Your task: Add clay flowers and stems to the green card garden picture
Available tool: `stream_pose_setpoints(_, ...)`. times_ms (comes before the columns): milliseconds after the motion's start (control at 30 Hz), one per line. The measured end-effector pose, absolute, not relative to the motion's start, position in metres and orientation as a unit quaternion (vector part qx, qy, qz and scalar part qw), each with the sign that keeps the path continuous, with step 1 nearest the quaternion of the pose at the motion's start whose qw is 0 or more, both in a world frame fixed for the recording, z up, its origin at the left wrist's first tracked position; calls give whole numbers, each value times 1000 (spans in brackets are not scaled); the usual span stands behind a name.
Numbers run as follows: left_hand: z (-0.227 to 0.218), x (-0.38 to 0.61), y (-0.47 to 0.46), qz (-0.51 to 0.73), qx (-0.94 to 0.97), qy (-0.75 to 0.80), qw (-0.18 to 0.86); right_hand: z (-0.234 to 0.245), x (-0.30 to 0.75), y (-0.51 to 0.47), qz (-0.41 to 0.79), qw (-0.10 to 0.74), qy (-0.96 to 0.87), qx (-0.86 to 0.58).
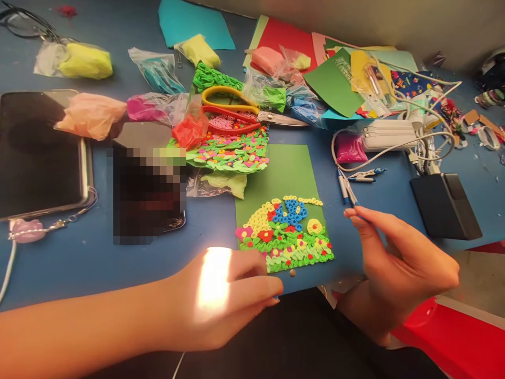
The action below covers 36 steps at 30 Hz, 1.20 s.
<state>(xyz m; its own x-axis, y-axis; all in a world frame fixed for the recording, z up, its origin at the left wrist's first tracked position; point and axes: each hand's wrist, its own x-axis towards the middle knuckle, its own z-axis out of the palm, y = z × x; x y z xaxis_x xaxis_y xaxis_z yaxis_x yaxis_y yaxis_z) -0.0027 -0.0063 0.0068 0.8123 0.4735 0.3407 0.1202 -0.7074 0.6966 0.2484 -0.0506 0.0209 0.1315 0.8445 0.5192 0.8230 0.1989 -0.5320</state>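
My left hand (232,295) is closed at the table's front edge, its thumb and fingers pressed together. A speck of blue shows at its fingertips, too small to name. Just beyond it lies a green card (280,168), its lower part covered with a picture of small clay pieces (284,231): flowers, leaves, and yellow and blue shapes. To the right of the card, my right hand (402,258) pinches a slim blue-and-white tool (350,190) between thumb and forefinger, pointing away from me. A small brown bead-like piece (292,273) sits by the card's lower edge.
Scissors with yellow and red handles (231,109) lie on a second clay picture (236,150). Bags of coloured clay (89,60) are scattered behind. A tablet (39,152) is at left; a black box (445,205), cables and more blue-and-white tools (363,179) are at right.
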Motion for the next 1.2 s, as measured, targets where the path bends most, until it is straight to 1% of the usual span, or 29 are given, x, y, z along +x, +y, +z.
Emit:
stream_pose_setpoints(100,11,-3,-1,238,913,151,296,24,248,-40,-73,403,-647,-642)
stream_pose_setpoints(233,13,-3,7,175,938,117,277,15,246,-30,-46,412,-638,-649)
stream_pose_setpoints(333,6,-3,8,230,933,90,260,7,246,-27,-2,419,-619,-664)
stream_pose_setpoints(433,0,-2,5,279,925,79,245,6,246,-24,-3,406,-637,-655)
stream_pose_setpoints(533,-1,-2,4,277,921,77,264,8,247,-24,-24,376,-656,-654)
stream_pose_setpoints(633,0,-2,4,264,912,100,296,9,249,-24,-28,365,-653,-663)
stream_pose_setpoints(833,3,-1,7,268,883,103,372,7,251,-24,6,352,-671,-653)
stream_pose_setpoints(900,4,-1,8,264,885,104,369,7,251,-25,8,355,-664,-658)
stream_pose_setpoints(1100,2,-1,6,282,908,94,295,6,250,-28,11,369,-664,-651)
stream_pose_setpoints(1200,0,-1,4,281,909,92,294,4,250,-30,36,390,-641,-660)
